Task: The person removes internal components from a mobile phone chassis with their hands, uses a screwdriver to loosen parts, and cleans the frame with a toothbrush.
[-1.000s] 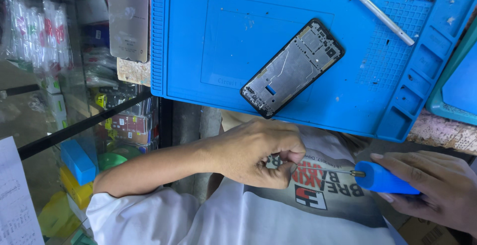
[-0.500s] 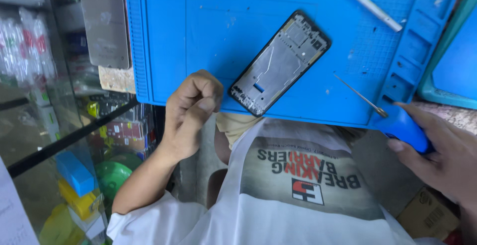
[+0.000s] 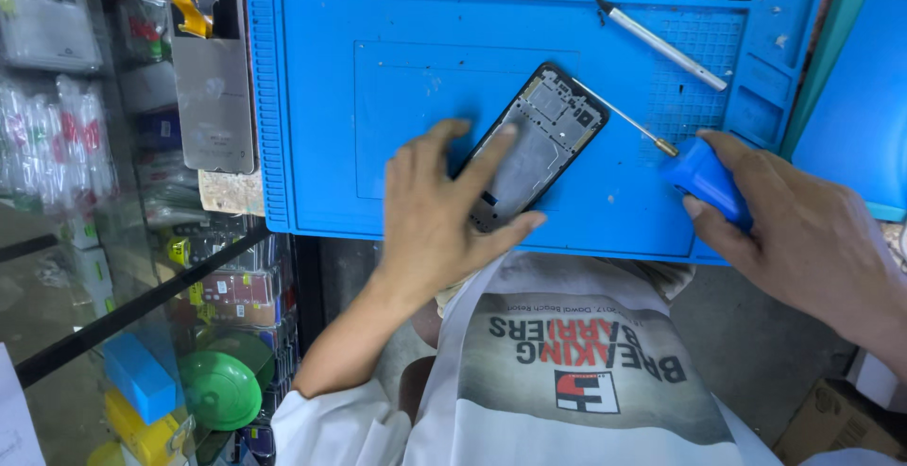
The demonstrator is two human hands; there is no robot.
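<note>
The opened phone [image 3: 535, 148] is lying slanted near the middle of the blue work mat [image 3: 312, 98], with its inside parts showing. It is pressed down by the left hand [image 3: 436, 211]: the fingers are spread flat, the first finger is laid along the phone and the thumb is set against its lower edge, so nothing is gripped. To the right of the phone, the blue-handled screwdriver [image 3: 694, 171] is held tight in the curled fingers of the right hand [image 3: 803, 230]. Its thin tip is pointed at the phone's top corner and seems to be touching it or just beside it. If the tip is pushed at a slant, it could slip off a tiny screw and a part inside could be scratched. If the phone is not held firmly, it could slide on the mat. A loosened screw could roll off the mat's near edge and be lost. Above and to the right of the phone, a silver pen-like tool [image 3: 661, 44] is lying on the mat, well apart.
</note>
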